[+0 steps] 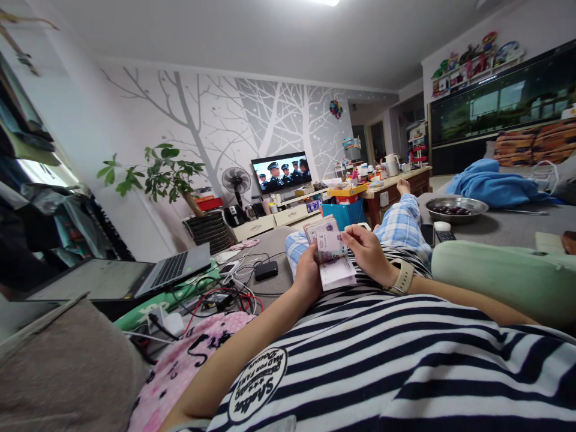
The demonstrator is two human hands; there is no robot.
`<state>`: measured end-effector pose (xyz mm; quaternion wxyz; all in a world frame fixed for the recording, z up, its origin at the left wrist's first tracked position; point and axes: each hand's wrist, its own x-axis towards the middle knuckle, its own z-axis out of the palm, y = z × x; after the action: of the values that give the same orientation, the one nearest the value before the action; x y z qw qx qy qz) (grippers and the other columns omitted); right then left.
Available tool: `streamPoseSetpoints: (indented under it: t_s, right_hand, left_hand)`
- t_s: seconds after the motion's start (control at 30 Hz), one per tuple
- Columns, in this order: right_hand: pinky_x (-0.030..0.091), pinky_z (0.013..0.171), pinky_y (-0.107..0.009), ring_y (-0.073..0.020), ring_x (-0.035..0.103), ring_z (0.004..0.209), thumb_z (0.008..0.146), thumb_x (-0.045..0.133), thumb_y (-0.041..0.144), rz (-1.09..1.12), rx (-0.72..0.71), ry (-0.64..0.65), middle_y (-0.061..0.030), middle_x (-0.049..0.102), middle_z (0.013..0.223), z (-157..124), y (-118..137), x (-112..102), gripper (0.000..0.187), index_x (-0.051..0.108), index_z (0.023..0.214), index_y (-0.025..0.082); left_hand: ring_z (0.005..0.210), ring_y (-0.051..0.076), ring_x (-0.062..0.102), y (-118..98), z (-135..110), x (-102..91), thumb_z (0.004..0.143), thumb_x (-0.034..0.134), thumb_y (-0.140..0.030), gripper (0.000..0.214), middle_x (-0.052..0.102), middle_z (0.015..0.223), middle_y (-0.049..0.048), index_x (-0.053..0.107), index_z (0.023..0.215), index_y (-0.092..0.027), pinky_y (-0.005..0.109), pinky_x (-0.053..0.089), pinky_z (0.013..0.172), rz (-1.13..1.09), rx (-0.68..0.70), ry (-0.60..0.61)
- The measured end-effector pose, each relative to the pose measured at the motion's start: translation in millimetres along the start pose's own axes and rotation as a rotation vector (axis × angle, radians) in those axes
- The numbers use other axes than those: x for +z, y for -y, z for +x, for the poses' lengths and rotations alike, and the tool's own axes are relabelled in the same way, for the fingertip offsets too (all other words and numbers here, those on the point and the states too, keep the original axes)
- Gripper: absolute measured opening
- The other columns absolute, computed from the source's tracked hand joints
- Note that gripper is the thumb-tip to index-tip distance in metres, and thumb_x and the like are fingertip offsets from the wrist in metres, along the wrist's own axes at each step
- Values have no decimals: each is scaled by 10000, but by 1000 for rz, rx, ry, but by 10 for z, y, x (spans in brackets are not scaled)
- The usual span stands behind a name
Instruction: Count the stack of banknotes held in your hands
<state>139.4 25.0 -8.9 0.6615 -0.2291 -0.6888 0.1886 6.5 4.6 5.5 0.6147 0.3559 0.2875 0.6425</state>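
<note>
A bundle of banknotes (330,243), marked with a 5, is held above my lap. My left hand (308,271) is closed round the bundle's left and lower side. At the upper right edge, my right hand (366,251) pinches a note between thumb and fingers. The lower part of the paper (336,274) hangs pale and mostly plain over my striped shirt. A pale watch (402,277) is on my right wrist. Behind the right hand, the edge of a phone-like object (365,226) shows in part.
An open laptop (173,269), tangled cables and a black box (266,270) lie to the left. On the right are a metal bowl of dark round fruit (456,210), a remote (444,235) and a green cushion (499,273). A cluttered table (396,183) stands ahead.
</note>
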Motion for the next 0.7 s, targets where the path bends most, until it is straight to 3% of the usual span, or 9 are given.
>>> streamPoseSetpoints:
  t_s: [0.3,0.7]
  right_hand:
    - [391,590,-254,-128,502,653,892,548,377,83,-38,38,2,552,741,-43,8,9,193,568,841,192]
    - [375,571,-251,-119,478,625,894,553,392,89,-33,36,12,520,704,-57,12,6,224,544,794,192]
  left_hand:
    - [866,261,685,19,21,-47,732,608,-226,193,735,823,62,681,888,-138,363,549,786,52,72,35]
    - [873,255,686,61,82,-115,733,649,-288,186,731,804,59,666,848,-143,370,545,816,45,70,88]
